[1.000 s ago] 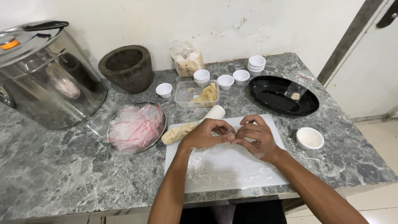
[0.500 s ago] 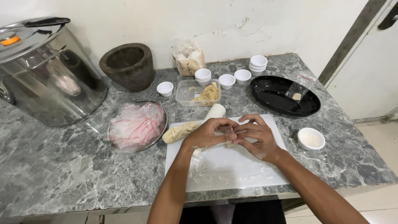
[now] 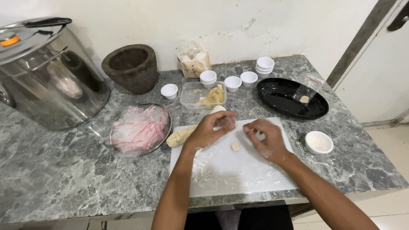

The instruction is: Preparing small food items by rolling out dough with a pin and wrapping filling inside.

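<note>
Behind, a clear tan-filled packet (image 3: 194, 61) leans against wall.

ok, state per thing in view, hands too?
left hand: curled on the dough roll
right hand: open, above the board
dough roll: lying at the board's left edge
dough piece: loose on cutting board
steel pot: lid on
plastic tub: uncovered

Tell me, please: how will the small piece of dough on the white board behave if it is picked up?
The small dough piece looks soft, so fingers would probably dent it. Flour smears on the white cutting board suggest it may stick slightly. Being tiny and squat, it is likely very light and unlikely to roll.
</note>
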